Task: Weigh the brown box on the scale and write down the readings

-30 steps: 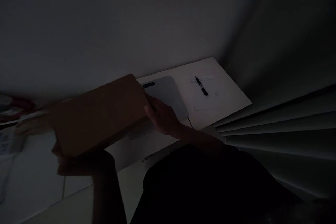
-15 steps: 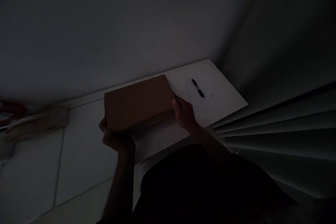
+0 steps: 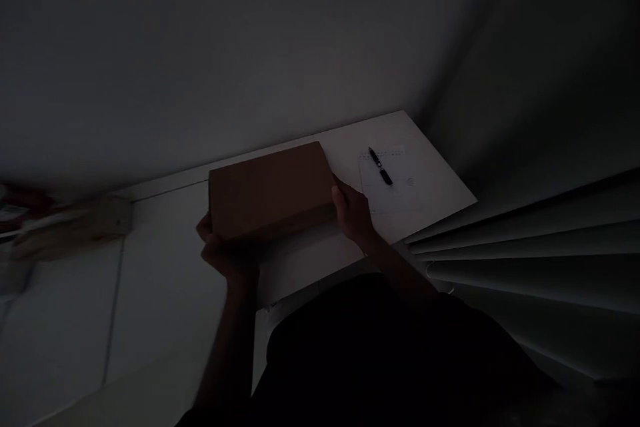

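A brown cardboard box [image 3: 273,192] is between my two hands, over the white tabletop [image 3: 305,270]. My left hand [image 3: 225,255] grips its left end near the front corner, with the fingers partly hidden behind the end. On the opposite end, my right hand [image 3: 353,211] has its thumb on the near side and its other fingers out of sight. Whether the underside touches the tabletop I cannot tell. Just right of my right hand, a black pen [image 3: 381,167] rests on a sheet of white paper [image 3: 387,197] with faint print.
The picture is very dark. Behind the table rises a plain wall [image 3: 225,67]. A grey pleated curtain [image 3: 525,240] hangs close to the table's right edge. Farther left, a blurred tan object [image 3: 75,227] and something red [image 3: 30,199] lie on the white surface.
The box, in both hands, has shifted slightly right in view, its left end more than its right. The view itself has also moved a little. Both hands keep their hold.
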The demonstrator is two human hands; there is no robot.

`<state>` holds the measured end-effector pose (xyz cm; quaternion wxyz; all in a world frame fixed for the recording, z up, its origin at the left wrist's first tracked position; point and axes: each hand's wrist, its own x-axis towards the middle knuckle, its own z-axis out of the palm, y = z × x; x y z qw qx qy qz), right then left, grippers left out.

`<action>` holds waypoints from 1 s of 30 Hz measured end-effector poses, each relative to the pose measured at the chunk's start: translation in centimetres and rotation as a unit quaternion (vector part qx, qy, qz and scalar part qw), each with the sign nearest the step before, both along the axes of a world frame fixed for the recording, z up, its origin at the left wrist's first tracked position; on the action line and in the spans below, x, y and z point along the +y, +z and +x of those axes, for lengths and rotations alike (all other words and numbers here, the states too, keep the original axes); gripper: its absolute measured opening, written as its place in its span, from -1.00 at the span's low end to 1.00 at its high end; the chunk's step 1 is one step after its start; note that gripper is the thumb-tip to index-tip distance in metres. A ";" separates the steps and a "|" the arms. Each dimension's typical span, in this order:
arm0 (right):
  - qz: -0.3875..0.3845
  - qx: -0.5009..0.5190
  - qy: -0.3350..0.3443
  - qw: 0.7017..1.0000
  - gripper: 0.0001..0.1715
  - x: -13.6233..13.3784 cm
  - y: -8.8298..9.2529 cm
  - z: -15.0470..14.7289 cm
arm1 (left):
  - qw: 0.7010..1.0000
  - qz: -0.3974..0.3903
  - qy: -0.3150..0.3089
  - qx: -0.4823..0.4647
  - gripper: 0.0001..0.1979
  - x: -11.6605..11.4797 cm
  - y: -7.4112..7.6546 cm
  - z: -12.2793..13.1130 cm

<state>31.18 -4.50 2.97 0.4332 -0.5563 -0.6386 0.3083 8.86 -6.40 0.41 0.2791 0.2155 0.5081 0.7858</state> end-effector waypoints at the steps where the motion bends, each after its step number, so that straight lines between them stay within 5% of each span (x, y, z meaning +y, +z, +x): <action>1: 0.002 -0.001 -0.002 1.000 -0.30 0.0 0.0 0.0 | 1.000 -0.002 -0.001 0.006 -0.62 0.0 0.0 0.0; 18: 0.043 -0.056 -0.011 0.997 -0.28 0.2 -0.5 0.0 | 0.997 -0.010 -0.043 0.060 -0.47 -0.3 -0.7 -1.0; 30: 0.031 -0.020 0.043 0.998 -0.27 1.1 0.5 1.9 | 0.974 -0.054 -0.137 0.171 -0.27 -2.0 1.2 -4.1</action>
